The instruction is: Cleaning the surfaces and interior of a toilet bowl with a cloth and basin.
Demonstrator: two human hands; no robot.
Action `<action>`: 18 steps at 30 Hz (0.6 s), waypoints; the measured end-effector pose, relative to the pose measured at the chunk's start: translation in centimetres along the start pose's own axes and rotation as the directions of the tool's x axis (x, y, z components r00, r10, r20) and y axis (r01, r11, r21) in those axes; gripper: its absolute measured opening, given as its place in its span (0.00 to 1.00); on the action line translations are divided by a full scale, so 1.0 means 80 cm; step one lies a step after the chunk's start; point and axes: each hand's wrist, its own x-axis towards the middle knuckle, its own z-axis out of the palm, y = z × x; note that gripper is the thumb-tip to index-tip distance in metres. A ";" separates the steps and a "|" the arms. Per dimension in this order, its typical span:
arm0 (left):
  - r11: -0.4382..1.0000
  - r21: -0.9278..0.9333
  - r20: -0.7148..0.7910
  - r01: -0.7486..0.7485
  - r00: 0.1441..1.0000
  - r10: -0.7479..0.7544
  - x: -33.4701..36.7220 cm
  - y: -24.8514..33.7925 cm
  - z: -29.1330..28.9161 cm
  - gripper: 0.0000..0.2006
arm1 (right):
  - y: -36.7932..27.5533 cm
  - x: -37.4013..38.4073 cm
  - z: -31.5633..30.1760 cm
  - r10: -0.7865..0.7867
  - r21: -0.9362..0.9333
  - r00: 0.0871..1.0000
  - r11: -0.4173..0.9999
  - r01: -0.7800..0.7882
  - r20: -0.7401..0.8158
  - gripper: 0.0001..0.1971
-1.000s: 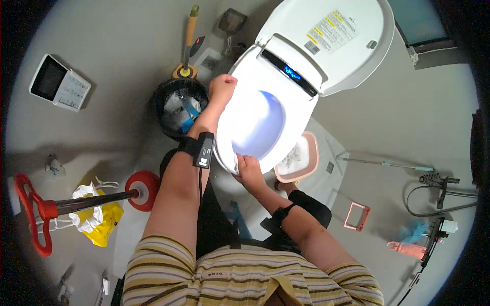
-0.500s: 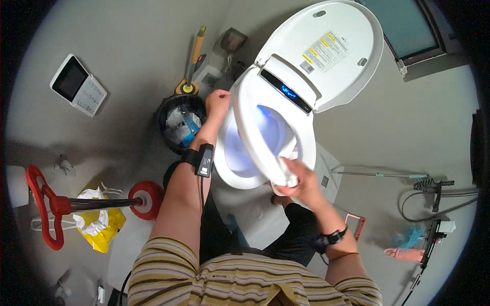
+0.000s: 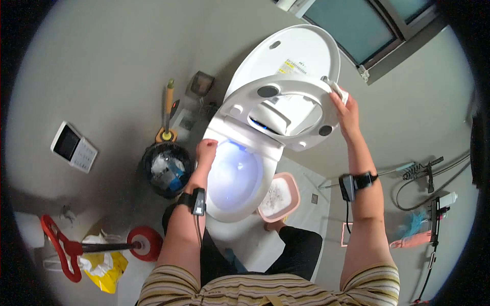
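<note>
The white toilet seat [image 3: 298, 84] is raised, its underside with dark pads facing me. My right hand [image 3: 347, 109] grips its right front edge, with a crumpled white cloth [image 3: 339, 92] between fingers and seat. Behind the seat, the toilet lid [image 3: 306, 43] stands up with a printed label on it. Light shines inside the white toilet bowl [image 3: 229, 214]. At the bowl's left rim is my left hand [image 3: 206, 151], its fingers curled in and nothing visible in them. The seat partly covers a lit display strip.
Left of the toilet are a black-lined bin [image 3: 166, 191] and a wooden-handled brush [image 3: 168, 102]. A red plunger [image 3: 145, 244] and yellow bag [image 3: 115, 270] lie nearer left. A pink basin [image 3: 293, 191] of suds sits right of the bowl. A wall remote [image 3: 74, 147] hangs left.
My right hand has swung the seat up and back toward the lid, with the cloth still in it. The pink basin has come into view. My left hand stays by the rim.
</note>
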 end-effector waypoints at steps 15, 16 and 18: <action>0.994 -0.025 0.077 0.104 0.992 -0.102 -0.001 0.021 0.021 0.06 | 0.165 0.229 0.025 -0.007 -0.141 0.753 0.983 -0.114 -0.657 0.20; 0.995 -0.020 0.082 0.101 0.992 -0.099 0.000 0.025 0.024 0.06 | 0.174 0.238 0.021 -0.088 -0.226 0.768 0.971 -0.075 -0.634 0.21; 0.989 0.011 0.115 0.145 0.983 -0.146 -0.001 0.026 0.021 0.07 | 0.177 0.245 0.031 -0.155 -0.295 0.784 0.955 -0.037 -0.602 0.22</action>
